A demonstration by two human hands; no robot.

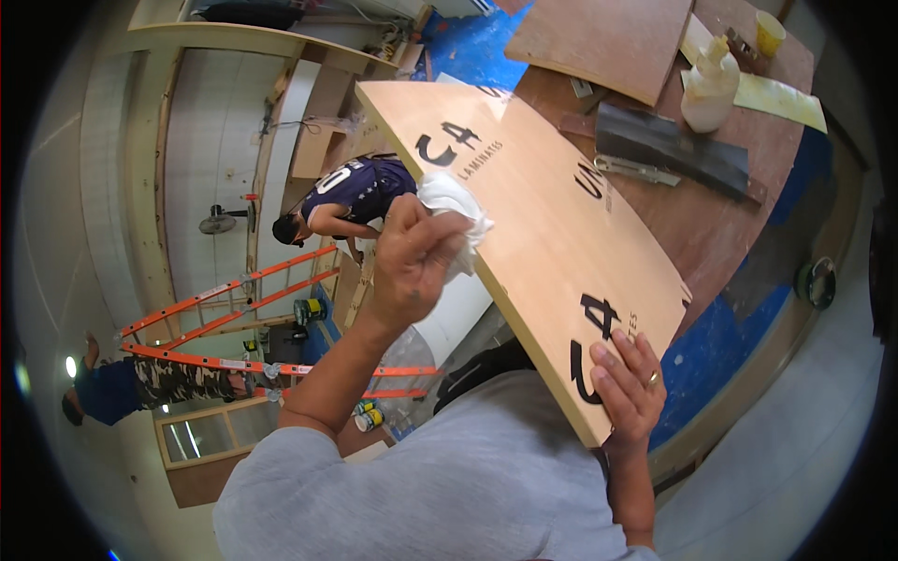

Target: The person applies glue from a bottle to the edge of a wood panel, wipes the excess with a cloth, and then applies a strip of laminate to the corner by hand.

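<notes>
A pale wood-coloured laminated board (533, 215) with dark printing on its face slants across the middle of the view. My left hand (412, 257) is closed around a crumpled white cloth (454, 206), which touches the board's long left edge. At the board's lower right end, my right hand (631, 383) grips the edge; its fingers lie on the printed face, one wearing a ring. The underside of the board is hidden.
On a brown worktable (655, 215) sit a white squeeze bottle (711, 89), a utility knife (636, 170), a dark strip (673, 150) and a yellow cup (770, 35). An orange ladder (224, 360) stands left, near two other people (351, 201). Blue sheeting (711, 365) covers floor.
</notes>
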